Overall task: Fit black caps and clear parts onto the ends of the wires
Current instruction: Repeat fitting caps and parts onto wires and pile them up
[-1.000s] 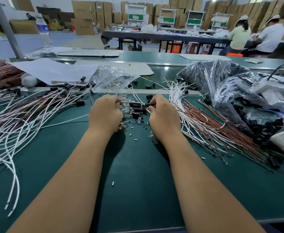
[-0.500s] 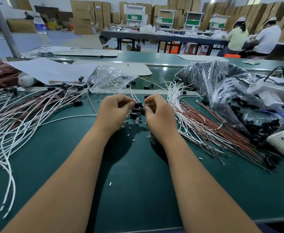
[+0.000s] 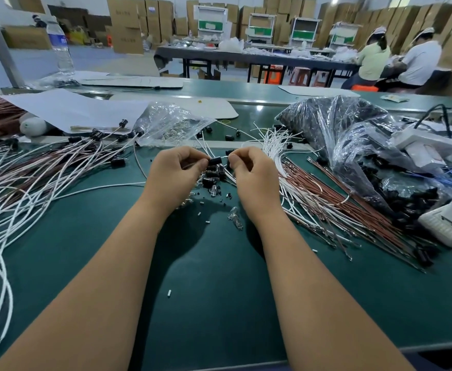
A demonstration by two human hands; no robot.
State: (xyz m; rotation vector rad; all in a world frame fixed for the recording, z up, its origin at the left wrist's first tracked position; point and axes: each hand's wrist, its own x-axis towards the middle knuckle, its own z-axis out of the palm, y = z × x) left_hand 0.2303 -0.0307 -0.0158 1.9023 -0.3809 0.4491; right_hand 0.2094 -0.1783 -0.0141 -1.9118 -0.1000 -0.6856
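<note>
While both forearms reach out over the green table, a white bit lies on the mat between them. Farther out, a clear part lies just beside the right wrist, with small specks scattered near it. The left hand has its fingers curled and pinches a black cap at its left end. The right hand, also curled, pinches something thin at the cap's right end; whether that is a wire tip I cannot tell. Beneath the held cap sits a small heap of caps, touching one another. Left of the hands spread capped wires, white and brown, their black ends pointing toward the far side. Right of the hands lie bare wires, white ones fanned beside brown ones. Beyond the hands a clear bag holds pale parts, and to the right a big bag holds black pieces. White paper lies at far left, a water bottle stands behind it, and two seated people work at a distant table.
</note>
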